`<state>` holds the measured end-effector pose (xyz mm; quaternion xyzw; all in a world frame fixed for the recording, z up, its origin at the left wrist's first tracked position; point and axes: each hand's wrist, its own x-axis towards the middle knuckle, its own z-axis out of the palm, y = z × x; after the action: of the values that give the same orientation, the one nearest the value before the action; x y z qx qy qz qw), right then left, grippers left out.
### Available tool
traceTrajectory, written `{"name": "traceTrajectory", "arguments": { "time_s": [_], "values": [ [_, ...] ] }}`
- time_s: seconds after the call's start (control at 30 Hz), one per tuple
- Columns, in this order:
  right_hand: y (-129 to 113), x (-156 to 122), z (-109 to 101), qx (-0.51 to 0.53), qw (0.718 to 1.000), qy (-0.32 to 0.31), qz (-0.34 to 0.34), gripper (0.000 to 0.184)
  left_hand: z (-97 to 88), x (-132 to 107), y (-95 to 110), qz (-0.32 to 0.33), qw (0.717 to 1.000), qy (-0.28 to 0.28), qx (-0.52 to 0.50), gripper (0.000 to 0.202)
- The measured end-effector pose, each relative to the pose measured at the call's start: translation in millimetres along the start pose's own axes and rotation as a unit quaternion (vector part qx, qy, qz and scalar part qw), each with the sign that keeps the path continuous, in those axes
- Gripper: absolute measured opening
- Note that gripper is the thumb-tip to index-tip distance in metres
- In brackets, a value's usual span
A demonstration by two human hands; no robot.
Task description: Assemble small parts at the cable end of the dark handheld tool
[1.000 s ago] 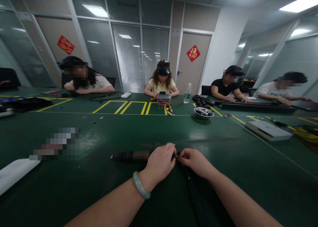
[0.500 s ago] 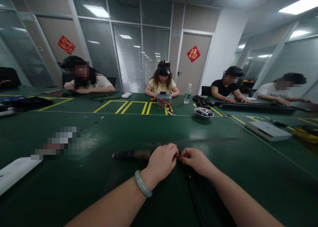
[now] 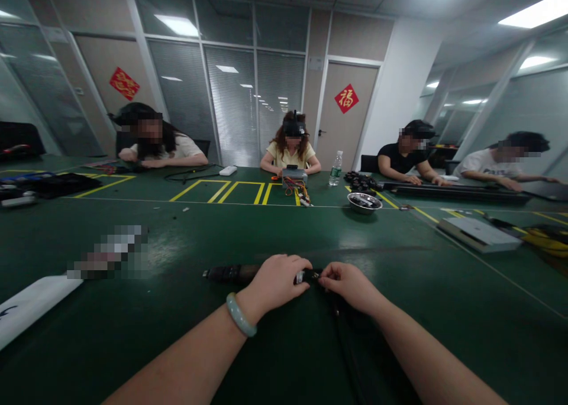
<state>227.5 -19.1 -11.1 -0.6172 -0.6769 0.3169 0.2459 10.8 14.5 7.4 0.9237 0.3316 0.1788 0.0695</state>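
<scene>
In front of me a dark, cylindrical power tool (image 3: 224, 273) lies on the green table, its metal tip pointing left. My left hand (image 3: 277, 279) is closed over its body, covering the middle. The thumb and fingers sit near the tool's rear end, where a pale label and small bright metal parts show. There my right hand (image 3: 344, 282) pinches something too small to make out, right against the rear end. A black cable (image 3: 344, 340) runs from beneath the right hand toward me.
A metal bowl (image 3: 364, 203) of dark parts stands beyond my hands. A bottle (image 3: 336, 168), a grey box with wires (image 3: 294, 177) and a flat white box (image 3: 479, 235) lie farther off. At left is a white object (image 3: 35, 304). Several people sit across the table (image 3: 213, 227).
My left hand has slid left along the tool, uncovering its rear end with the label and metal parts. My right hand stays pinched at nearly the same spot. The view has shifted slightly.
</scene>
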Motion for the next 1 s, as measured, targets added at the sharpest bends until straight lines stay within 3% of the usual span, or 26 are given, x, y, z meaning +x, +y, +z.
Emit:
{"name": "traceTrajectory", "arguments": {
  "time_s": [0.33,0.63,1.0],
  "values": [
    [4,2,2,0.024,1.0,-0.01,-0.005,0.015,-1.8,0,5,0.029,0.999,0.003,0.023,0.021],
    [2,2,2,0.019,1.0,-0.01,-0.005,0.016,7.6,4,13,-0.013,0.999,0.027,0.013,0.013],
    [0,1,2,0.015,1.0,-0.006,-0.002,0.015,12.5,4,13,-0.01,0.999,0.042,0.01,0.01]
  ]
}}
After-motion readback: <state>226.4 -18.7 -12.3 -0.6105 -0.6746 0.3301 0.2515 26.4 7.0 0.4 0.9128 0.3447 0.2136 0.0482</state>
